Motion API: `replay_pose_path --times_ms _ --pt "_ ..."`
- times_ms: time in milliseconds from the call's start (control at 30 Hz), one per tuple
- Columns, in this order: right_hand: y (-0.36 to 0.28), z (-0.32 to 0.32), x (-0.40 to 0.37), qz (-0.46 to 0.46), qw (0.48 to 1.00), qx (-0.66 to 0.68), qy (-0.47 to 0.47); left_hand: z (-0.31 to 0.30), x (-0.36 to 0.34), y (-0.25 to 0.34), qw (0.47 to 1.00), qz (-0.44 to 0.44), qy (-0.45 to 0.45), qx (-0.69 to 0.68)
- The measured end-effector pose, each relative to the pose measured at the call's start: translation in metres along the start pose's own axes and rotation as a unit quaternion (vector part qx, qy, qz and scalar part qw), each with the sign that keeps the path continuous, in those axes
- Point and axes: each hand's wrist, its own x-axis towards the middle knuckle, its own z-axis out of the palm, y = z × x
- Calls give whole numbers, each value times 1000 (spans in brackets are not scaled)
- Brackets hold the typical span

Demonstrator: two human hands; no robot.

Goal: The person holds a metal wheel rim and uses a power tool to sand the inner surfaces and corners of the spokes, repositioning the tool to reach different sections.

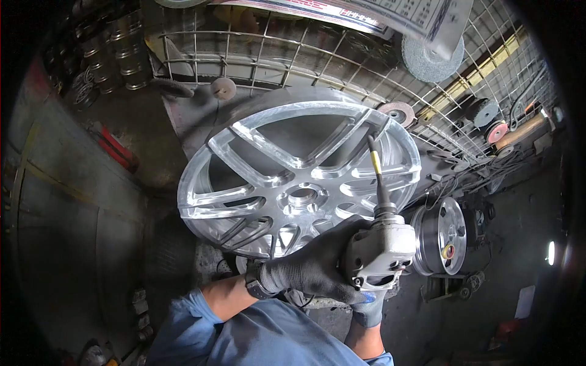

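Observation:
A bare-metal alloy wheel (303, 194) lies face up in front of me, its spokes shiny and its centre hub duller. My left hand (320, 261), in a black glove with a watch at the wrist, is wrapped round the head of a grey grinder (383, 247). Behind and below the tool, my right hand (368, 310) wears a grey-blue glove and grips its body; most of its fingers are hidden. A long thin shaft with a yellow band (376, 162) runs from the grinder, its dark tip overlapping a spoke near the wheel's upper right rim.
A wire mesh rack (287, 55) rises behind the wheel, with several abrasive discs, including a large grey one (433, 58) and a flap disc (397, 114). Another wheel (450, 235) stands at right. Cables (455, 183) trail nearby. A red object (116, 148) is at left.

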Motion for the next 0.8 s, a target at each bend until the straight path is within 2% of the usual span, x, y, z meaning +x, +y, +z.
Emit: replay_pose_path --times_ms 200,300,367,467,600,800 --pt "-4 1 5 -6 1000 -3 3 0 4 4 999 16 -17 32" --pt "14 -4 1 -3 1000 -15 -10 3 2 5 1000 -6 -4 -24" --pt "24 -8 -3 0 1000 -22 -17 2 0 3 997 16 -27 74" --pt "35 -12 -9 4 999 -32 -26 0 2 2 990 28 -38 130" --pt "25 -13 0 6 999 -28 -24 1 2 4 993 19 -27 114" --pt "14 -15 9 5 999 -26 -22 -2 4 1 1000 -15 -13 20"
